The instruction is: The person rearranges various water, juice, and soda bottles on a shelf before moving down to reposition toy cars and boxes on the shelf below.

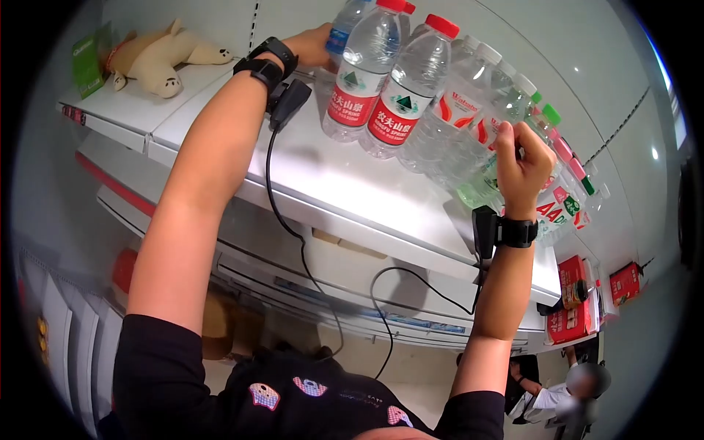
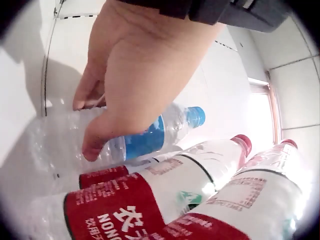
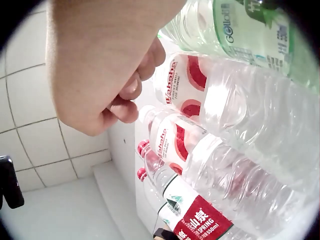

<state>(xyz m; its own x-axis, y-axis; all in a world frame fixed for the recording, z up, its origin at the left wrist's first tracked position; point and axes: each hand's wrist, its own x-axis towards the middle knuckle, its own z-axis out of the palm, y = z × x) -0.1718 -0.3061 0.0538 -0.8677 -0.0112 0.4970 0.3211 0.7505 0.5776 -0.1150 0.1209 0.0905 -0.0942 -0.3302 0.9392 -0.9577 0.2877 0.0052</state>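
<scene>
At the left end of a row of bottles, my left hand [image 1: 313,48] grips a clear plastic water bottle [image 2: 145,140] with a blue label and blue cap. In the left wrist view its thumb lies across the near side of the bottle, with the other fingers on the far side. Red-capped Nongfu Spring bottles [image 1: 354,84] stand right beside it. My right hand [image 1: 526,161] is raised at the row's right part with its fingers curled in, and nothing shows in it. Wahaha bottles [image 3: 172,135] and a green-tinted bottle [image 3: 250,37] are close by it.
The bottles stand on a white shelf [image 1: 308,165], with more shelves below. A plush dog [image 1: 165,62] and a green box [image 1: 89,66] lie at the shelf's left. Red boxes [image 1: 572,323] are at the lower right, near another person [image 1: 550,396]. Cables [image 1: 270,183] hang from both wrist cameras.
</scene>
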